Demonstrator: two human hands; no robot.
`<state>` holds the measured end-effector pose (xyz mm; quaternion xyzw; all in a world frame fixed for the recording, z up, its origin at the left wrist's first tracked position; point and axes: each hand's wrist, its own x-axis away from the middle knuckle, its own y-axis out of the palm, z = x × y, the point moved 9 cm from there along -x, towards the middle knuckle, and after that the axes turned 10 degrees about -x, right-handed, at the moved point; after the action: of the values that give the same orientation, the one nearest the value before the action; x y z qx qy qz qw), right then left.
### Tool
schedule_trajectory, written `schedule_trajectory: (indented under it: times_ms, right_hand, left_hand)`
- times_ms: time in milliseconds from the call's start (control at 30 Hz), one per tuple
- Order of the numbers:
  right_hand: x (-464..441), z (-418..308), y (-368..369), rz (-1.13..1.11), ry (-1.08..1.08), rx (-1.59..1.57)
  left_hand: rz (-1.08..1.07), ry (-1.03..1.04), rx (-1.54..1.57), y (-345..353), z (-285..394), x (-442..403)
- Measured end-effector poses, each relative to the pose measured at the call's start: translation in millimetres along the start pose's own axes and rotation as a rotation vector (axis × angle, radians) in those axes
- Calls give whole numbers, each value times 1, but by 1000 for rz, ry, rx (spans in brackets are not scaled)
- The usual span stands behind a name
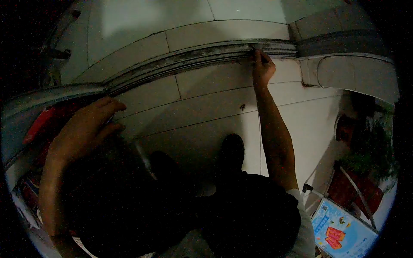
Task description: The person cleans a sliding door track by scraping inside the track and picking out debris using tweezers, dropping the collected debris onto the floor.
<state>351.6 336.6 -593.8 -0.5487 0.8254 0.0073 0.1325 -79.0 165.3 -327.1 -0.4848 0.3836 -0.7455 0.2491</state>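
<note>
The grooved floor track (189, 56) runs across the tile floor (211, 95). Near its right end the right hand (263, 71) reaches it with bunched fingers; whether they grip anything, I cannot tell. The left hand (86, 122) hangs apart, fingers spread, beside a red object (39, 124). Pressing hard in dim light could scrape fingertips on an unseen edge.
</note>
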Motion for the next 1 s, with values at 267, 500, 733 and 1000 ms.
schedule_trajectory:
  times_ms: [267,500,733,1000]
  right_hand:
    - [43,-61,-51,-25,243,-178]
    - [75,-41,-98,-131,346,1]
    - [51,-50,-68,-223,203,241]
    - [11,-39,7,-283,181,9]
  left_hand:
    - [-22,-13,-17,-12,4,1]
    - [-45,-6,-2,-9,4,5]
    - [-105,-42,12,-7,0,-5]
    - [-57,8,38,0,-4,-38]
